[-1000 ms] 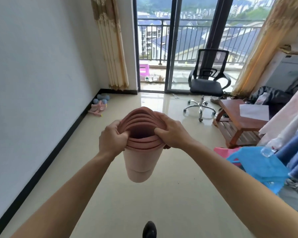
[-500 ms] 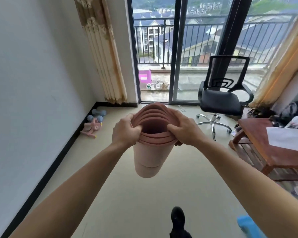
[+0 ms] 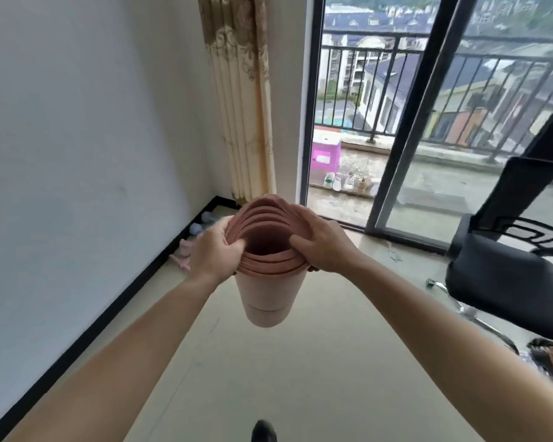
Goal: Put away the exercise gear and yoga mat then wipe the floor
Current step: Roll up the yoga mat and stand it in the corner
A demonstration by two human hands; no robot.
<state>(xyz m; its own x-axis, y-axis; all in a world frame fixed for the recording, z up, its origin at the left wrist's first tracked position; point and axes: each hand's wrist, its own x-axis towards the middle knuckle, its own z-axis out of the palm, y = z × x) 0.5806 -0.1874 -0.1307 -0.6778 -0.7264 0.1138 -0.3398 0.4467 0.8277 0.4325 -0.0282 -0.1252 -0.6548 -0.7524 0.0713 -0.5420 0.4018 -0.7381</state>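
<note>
the left hand grips the rim of the rolled yoga mat on its nine o'clock side. its thumb is tucked into the open end and its other fingers are curled round the outside. the right hand grips the rim at three o'clock, with the thumb hooked over the top edge and the fingertips curled under the outer wall.

the mat hangs upright between the two hands at the middle of the view, with its lower end clear of the beige floor. it is rolled into a loose tube and seen from above. the inner face is a dusty rose and shows as several coils round a hollow, shadowed core. the outer face is a paler, smoother pink, and a faint line crosses it near the bottom end.

at ten o'clock from the mat, pale blue dumbbells and a pink piece of gear lie on the floor against the black skirting of the white wall. the left hand partly hides them. at twelve o'clock a cream curtain with a brown pattern hangs in the corner. at one o'clock a sliding glass door looks onto a railed balcony with a magenta box. a black office chair stands at three o'clock. the toe of a dark shoe shows at six o'clock.
</note>
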